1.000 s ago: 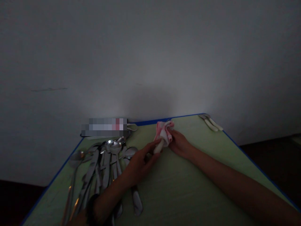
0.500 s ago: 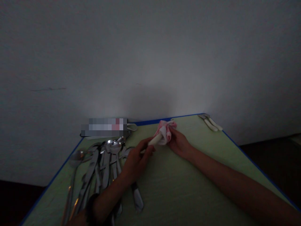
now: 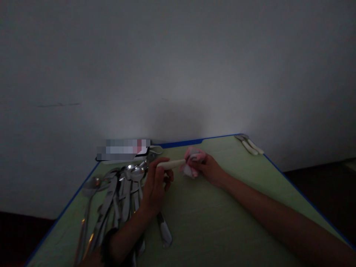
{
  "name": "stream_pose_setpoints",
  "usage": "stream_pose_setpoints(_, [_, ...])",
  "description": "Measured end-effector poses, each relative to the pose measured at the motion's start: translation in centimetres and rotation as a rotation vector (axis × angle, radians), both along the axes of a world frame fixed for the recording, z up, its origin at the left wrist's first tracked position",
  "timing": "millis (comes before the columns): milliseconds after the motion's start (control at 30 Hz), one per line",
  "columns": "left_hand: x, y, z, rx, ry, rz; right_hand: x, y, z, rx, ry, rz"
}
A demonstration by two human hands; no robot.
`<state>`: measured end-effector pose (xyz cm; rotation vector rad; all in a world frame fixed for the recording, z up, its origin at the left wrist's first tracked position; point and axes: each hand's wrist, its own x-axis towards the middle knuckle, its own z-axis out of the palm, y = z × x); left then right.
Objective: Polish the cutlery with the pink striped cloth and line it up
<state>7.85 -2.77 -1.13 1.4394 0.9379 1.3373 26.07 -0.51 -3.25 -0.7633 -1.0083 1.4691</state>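
Between my hands is a piece of cutlery with a white handle (image 3: 174, 164); its far end is hidden inside a pink and white cloth (image 3: 191, 171), so I cannot tell its kind. The end of the handle is pinched in the fingers of my left hand (image 3: 155, 183). My right hand (image 3: 210, 168) grips the bunched cloth around the other end. Both hands are above the green tabletop (image 3: 211, 222). Left of and below my left forearm lies a heap of metal cutlery (image 3: 126, 196), with spoons and knives among it.
Two white-handled pieces of cutlery (image 3: 251, 145) lie at the far right corner. A flat, partly blurred-out item (image 3: 125, 151) stands at the back left. Behind the table rises a grey wall (image 3: 178, 74). A blue edge (image 3: 178, 143) borders the tabletop.
My left hand has drawn left and turned, bringing the white handle nearly level and showing more of it. The cloth in my right hand has shifted slightly down and is bunched differently.
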Motion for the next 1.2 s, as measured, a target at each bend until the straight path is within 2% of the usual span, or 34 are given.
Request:
stream_pose_setpoints(167, [-0.1, 0.1, -0.3, 0.011, 0.012, -0.029, 0.1, -0.3, 0.5, 0.124, -0.188, -0.058])
stream_pose_setpoints(367, [-0.4, 0.5, -0.1, 0.046, 0.246, 0.099, -0.2, -0.4, -0.2, 0.025, -0.149, -0.094])
stream_pose_setpoints(433, [-0.3, 0.3, 0.1, 0.029, 0.297, 0.023, -0.3, -0.2, -0.3, -0.027, -0.07, -0.182])
stream_pose_setpoints(500, [-0.1, 0.1, 0.2, -0.017, 0.323, -0.129, -0.4, 0.1, -0.3, -0.087, 0.024, -0.271])
stream_pose_setpoints(600, [0.2, -0.2, 0.3, -0.063, 0.395, -0.305, -0.3, 0.3, 0.0, -0.158, 0.138, -0.317])
stream_pose_setpoints(667, [0.4, -0.3, 0.2, -0.076, 0.433, -0.34, -0.3, 0.2, 0.2, -0.162, 0.148, -0.261])
stream_pose_setpoints(800, [0.5, -0.2, 0.0, -0.089, 0.496, -0.343, -0.3, -0.6, 0.5, -0.095, -0.072, 0.042])
stream_pose_setpoints(867, [0.5, 0.0, 0.0, -0.083, 0.542, -0.333, -0.4, -0.8, 0.5, -0.102, -0.105, 0.079])
stream_pose_setpoints(1067, [0.4, -0.1, 0.7, 0.04, 0.744, -0.346, -0.3, 0.4, 0.4, -0.228, 0.277, -0.101])
stream_pose_setpoints(1200, [0.3, -0.3, 0.8, 0.089, 0.793, -0.382, -0.1, 0.9, 0.4, -0.297, 0.391, -0.173])
